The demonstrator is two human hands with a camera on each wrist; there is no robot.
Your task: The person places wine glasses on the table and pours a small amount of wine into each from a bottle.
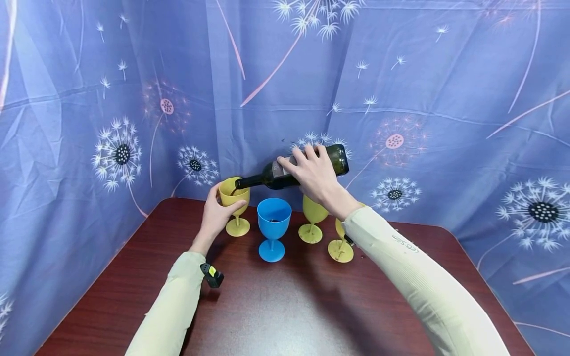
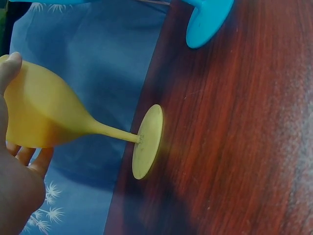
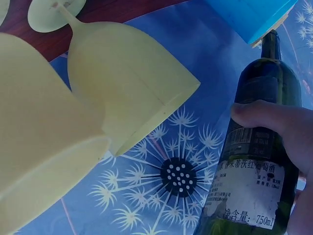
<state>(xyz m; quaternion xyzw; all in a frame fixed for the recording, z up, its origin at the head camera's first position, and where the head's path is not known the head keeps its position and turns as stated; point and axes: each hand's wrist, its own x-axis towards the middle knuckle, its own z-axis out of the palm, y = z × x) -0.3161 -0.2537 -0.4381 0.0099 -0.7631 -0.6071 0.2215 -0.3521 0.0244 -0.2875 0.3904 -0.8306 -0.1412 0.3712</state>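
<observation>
My right hand (image 1: 315, 174) grips a dark green wine bottle (image 1: 285, 170), tipped almost level with its neck to the left. Dark liquid runs from its mouth into a yellow goblet (image 1: 236, 198). Around that goblet's bowl curl the fingers and thumb of my left hand (image 1: 216, 212); in the left wrist view the goblet's foot (image 2: 148, 142) rests on the table. A blue goblet (image 1: 273, 227) stands just to the right, with something dark inside. The right wrist view shows the bottle's white label (image 3: 247, 193) and my thumb across the glass.
Two more yellow goblets stand to the right: one (image 1: 315, 211) partly behind my right hand, the other (image 1: 341, 250) mostly hidden by my right forearm. The dark red wooden table (image 1: 267, 306) meets a blue dandelion-print cloth (image 1: 276, 74) at its back and sides.
</observation>
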